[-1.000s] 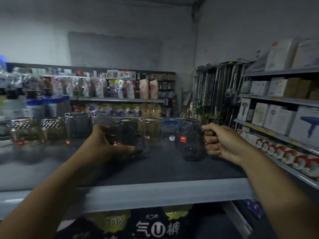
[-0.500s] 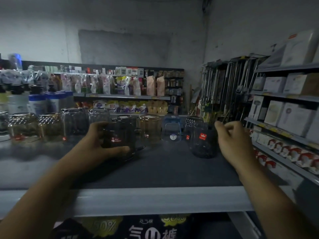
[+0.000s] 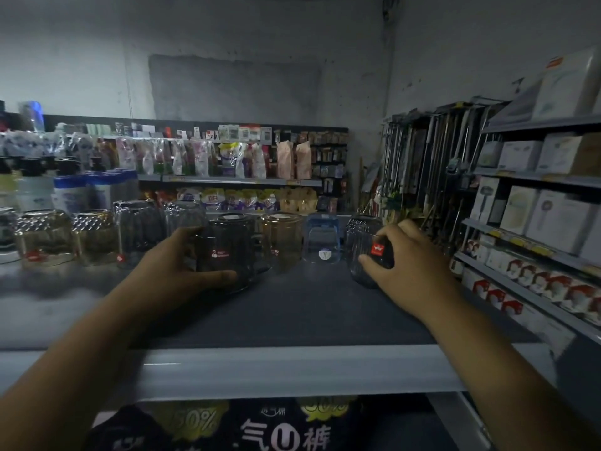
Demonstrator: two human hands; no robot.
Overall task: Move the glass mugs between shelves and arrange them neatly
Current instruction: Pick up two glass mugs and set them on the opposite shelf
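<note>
Glass is being arranged mid-frame: dark mug [image 3: 232, 252] gripped by left hand [image 3: 169, 271], ribbed mug [image 3: 359, 245] by right hand [image 3: 411, 271]; alignment along the shelf [image 3: 292, 320] seems called for next.

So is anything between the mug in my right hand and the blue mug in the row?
Nothing visible: the ribbed mug in your right hand is just right of the blue mug, only bare shelf between them.

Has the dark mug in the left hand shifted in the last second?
No. The dark mug sits just left of the amber mug, exactly as before; the left hand grips it.
</note>
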